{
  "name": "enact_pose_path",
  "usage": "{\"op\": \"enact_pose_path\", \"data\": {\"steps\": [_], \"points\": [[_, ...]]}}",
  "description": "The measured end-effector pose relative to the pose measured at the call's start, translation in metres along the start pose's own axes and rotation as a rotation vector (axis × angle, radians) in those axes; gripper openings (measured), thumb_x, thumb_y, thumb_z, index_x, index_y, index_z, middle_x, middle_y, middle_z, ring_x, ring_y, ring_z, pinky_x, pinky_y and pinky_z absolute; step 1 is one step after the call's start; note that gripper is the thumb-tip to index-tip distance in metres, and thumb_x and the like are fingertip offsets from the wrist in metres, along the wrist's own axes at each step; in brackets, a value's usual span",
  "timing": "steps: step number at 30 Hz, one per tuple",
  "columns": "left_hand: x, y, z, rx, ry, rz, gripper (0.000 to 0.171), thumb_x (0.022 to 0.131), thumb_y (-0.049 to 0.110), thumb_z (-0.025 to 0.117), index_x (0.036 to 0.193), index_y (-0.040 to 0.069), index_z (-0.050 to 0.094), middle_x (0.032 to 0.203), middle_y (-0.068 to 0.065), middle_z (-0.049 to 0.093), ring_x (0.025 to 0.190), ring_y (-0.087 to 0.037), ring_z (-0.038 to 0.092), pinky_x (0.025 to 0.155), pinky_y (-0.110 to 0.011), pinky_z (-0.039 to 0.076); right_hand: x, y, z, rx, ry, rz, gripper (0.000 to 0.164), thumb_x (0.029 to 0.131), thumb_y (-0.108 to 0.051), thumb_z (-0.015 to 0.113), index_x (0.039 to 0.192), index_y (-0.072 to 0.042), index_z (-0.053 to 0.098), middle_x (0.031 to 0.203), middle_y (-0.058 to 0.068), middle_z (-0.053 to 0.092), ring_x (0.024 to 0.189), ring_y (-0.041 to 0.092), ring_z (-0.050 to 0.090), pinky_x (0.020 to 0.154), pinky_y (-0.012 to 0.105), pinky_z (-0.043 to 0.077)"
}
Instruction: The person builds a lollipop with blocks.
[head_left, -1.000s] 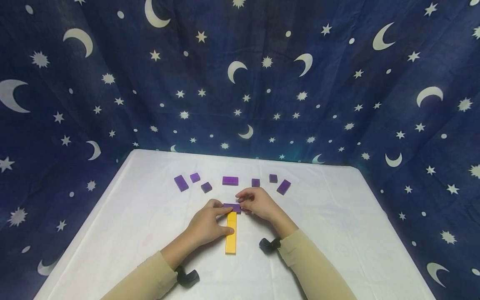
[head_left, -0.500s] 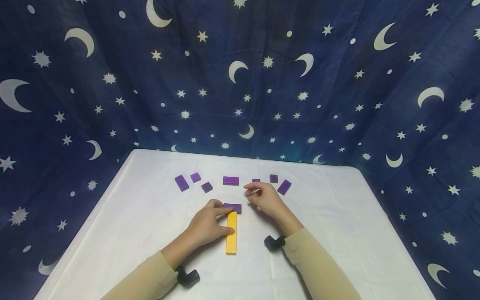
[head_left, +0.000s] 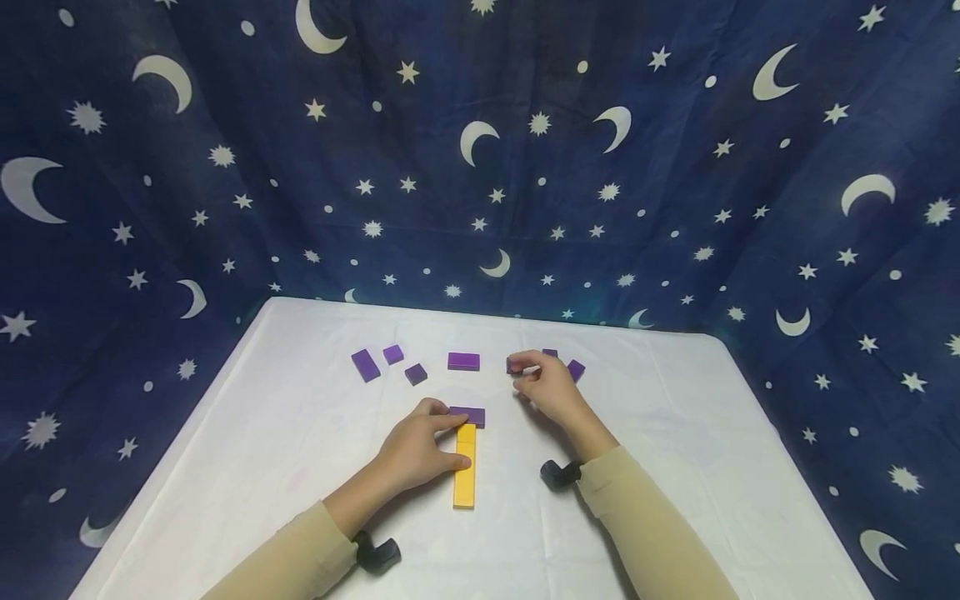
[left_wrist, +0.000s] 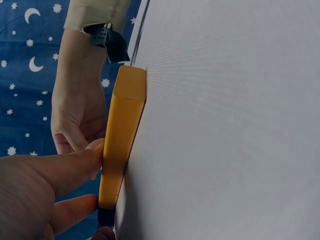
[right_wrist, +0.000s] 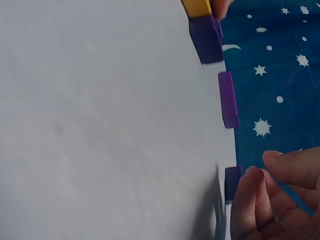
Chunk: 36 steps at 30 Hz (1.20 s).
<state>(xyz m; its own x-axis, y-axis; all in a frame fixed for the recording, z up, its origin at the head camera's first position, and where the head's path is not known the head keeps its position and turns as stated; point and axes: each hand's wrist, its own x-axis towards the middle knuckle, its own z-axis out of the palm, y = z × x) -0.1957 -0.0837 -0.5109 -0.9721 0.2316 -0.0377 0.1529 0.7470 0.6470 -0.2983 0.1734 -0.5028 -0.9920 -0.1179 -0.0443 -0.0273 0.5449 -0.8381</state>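
Head view shows a white-covered table (head_left: pixel 315 467), and on it the yellow bar (head_left: pixel 464 487), which lies flat with a seam across it near its far end. At this far end, touching it, the crosswise purple block (head_left: pixel 474 416) lies, so that both make a T shape. The left hand (head_left: pixel 416 450) is at their left side, thumb and forefinger spread well apart: the thumb rests on the yellow bar, and the forefinger touches the place where bar and purple block meet. The right hand (head_left: pixel 555 390) has its fingers bent loosely, with a gap between thumb and forefinger; it is at the small purple block (right_wrist: pixel 231 185), but I cannot tell whether the fingertips touch this block. Beyond the T, near the middle, lies the long purple block (head_left: pixel 463 362). To the left stand the tilted purple block (head_left: pixel 366 366) and two small ones, the farther cube (head_left: pixel 393 354) and the nearer cube (head_left: pixel 416 374). Partly behind the right hand are the half-hidden cube (head_left: pixel 550 352) and the slanted purple block (head_left: pixel 576 370). Behind the table hangs the dark blue curtain (head_left: pixel 420 150) with moons and stars.
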Motion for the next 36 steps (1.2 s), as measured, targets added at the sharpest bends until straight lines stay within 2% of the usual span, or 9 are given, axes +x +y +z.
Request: {"op": "enact_pose_path", "data": {"steps": [9,15,26,29,31,33,36], "points": [[0.0,0.0,0.001,0.011,0.004,-0.003,0.068,0.076,0.041,0.096,0.14,0.03,0.074,0.142,-0.006,0.061,0.119,-0.027,0.066,0.104,-0.049,0.057,0.013,-0.001,-0.013,-0.014,0.004,-0.01,0.048,0.094,-0.001,0.074,0.141,-0.012,0.069,0.13,0.013,0.072,0.081,0.022,0.07,0.059,0.032,0.057],[0.001,0.0,0.001,0.008,0.007,0.003,0.068,0.077,0.041,0.096,0.14,0.03,0.074,0.142,-0.006,0.061,0.118,-0.026,0.066,0.103,-0.049,0.057,0.022,0.0,-0.018,-0.066,-0.013,0.004,0.05,0.096,-0.001,0.071,0.144,-0.011,0.066,0.135,0.015,0.07,0.079,0.024,0.071,0.06,0.031,0.058],[0.0,-0.001,0.001,0.007,0.012,0.009,0.067,0.077,0.04,0.096,0.139,0.029,0.074,0.139,-0.005,0.062,0.116,-0.025,0.066,0.101,-0.047,0.057,0.032,-0.004,-0.02,-0.177,-0.06,0.039,0.046,0.092,-0.003,0.071,0.138,-0.009,0.07,0.134,0.015,0.072,0.074,0.019,0.071,0.061,0.03,0.059],[0.0,-0.001,0.002,0.005,0.014,0.01,0.067,0.077,0.04,0.096,0.139,0.029,0.074,0.139,-0.005,0.062,0.116,-0.025,0.066,0.101,-0.047,0.057,0.033,-0.004,-0.019,-0.204,-0.063,0.023,0.045,0.092,-0.003,0.072,0.137,-0.007,0.071,0.134,0.016,0.073,0.088,0.023,0.073,0.069,0.033,0.061],[0.0,-0.001,0.001,0.005,0.013,0.01,0.067,0.077,0.039,0.096,0.139,0.029,0.074,0.139,-0.005,0.062,0.116,-0.025,0.066,0.102,-0.047,0.057,0.033,-0.003,-0.018,-0.22,-0.058,0.012,0.044,0.092,-0.004,0.073,0.135,-0.008,0.072,0.134,0.016,0.073,0.101,0.027,0.073,0.081,0.038,0.062],[-0.001,0.0,0.001,0.004,0.011,0.013,0.067,0.077,0.039,0.096,0.14,0.028,0.074,0.139,-0.005,0.062,0.116,-0.025,0.066,0.101,-0.047,0.057,0.033,-0.002,-0.017,-0.233,-0.053,0.0,0.043,0.092,-0.004,0.074,0.134,-0.008,0.072,0.133,0.015,0.074,0.112,0.03,0.071,0.095,0.044,0.06],[-0.001,0.001,0.0,-0.001,0.008,0.012,0.067,0.077,0.038,0.096,0.14,0.028,0.074,0.138,-0.006,0.062,0.115,-0.025,0.065,0.101,-0.047,0.057,0.034,0.0,-0.015,-0.231,-0.048,-0.006,0.043,0.09,-0.004,0.075,0.133,-0.008,0.073,0.13,0.014,0.075,0.119,0.034,0.07,0.108,0.052,0.054]]}}
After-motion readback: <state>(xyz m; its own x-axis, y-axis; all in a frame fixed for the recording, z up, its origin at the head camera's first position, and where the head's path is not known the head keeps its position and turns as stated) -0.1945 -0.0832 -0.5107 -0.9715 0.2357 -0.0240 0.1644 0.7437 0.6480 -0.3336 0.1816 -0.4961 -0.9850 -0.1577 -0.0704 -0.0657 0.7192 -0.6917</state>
